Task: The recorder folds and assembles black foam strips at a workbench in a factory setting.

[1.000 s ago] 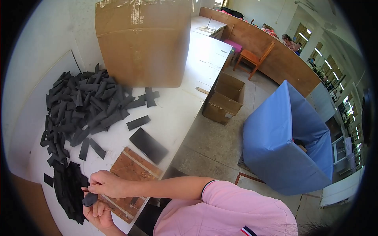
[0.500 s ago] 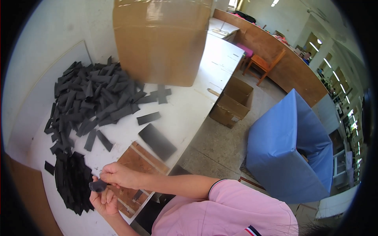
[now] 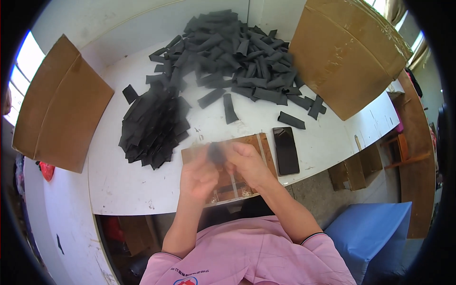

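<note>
Both hands meet over a wooden board on the white table and are blurred by motion. A small dark fabric piece sits between them. My right hand pinches its right side with thumb and fingers. My left hand has its fingers curled against the left side of the same piece; the exact hold is smeared. Left of the board lies a dense heap of flat black pieces. Beyond, a big loose pile of dark grey tube-like fabric pieces spreads along the back panel.
A dark phone lies right of the board. Cardboard boxes stand at the table's left and right. A few single pieces lie before the pile. Off the table's right edge are an open carton and a blue-covered bin.
The view has swung round, so table and hands now sit near the middle. The dark piece stays between both hands, which now blur over the board.
</note>
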`<state>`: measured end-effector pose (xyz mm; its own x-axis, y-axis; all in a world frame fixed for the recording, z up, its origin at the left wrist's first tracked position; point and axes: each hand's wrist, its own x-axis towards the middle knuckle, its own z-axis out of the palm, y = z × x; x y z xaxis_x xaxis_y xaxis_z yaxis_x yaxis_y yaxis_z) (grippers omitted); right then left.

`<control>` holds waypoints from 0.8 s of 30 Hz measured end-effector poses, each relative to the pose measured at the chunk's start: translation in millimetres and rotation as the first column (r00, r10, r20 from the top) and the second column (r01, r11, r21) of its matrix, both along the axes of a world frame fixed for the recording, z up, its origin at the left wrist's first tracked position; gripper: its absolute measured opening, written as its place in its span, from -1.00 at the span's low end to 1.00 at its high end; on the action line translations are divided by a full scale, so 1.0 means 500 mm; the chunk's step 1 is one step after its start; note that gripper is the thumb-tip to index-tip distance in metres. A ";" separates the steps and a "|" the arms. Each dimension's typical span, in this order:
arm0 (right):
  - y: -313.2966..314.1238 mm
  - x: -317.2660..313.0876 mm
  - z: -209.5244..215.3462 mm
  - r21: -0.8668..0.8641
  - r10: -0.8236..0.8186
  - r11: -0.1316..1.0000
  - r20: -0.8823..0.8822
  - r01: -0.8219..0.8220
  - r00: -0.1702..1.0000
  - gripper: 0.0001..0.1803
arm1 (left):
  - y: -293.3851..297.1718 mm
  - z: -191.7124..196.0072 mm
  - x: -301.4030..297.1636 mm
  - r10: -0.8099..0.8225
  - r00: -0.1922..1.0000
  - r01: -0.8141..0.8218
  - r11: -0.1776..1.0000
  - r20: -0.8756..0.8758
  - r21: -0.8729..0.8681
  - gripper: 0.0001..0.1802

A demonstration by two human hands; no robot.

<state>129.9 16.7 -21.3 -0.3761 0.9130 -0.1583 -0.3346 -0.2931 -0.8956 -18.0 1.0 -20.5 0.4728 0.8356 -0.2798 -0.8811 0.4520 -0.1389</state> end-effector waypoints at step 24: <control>-0.018 0.026 0.069 0.789 -0.506 0.612 0.450 -0.061 0.735 -0.76 | -0.009 0.043 0.027 0.820 -0.013 0.380 0.534 -0.573 0.755 -0.86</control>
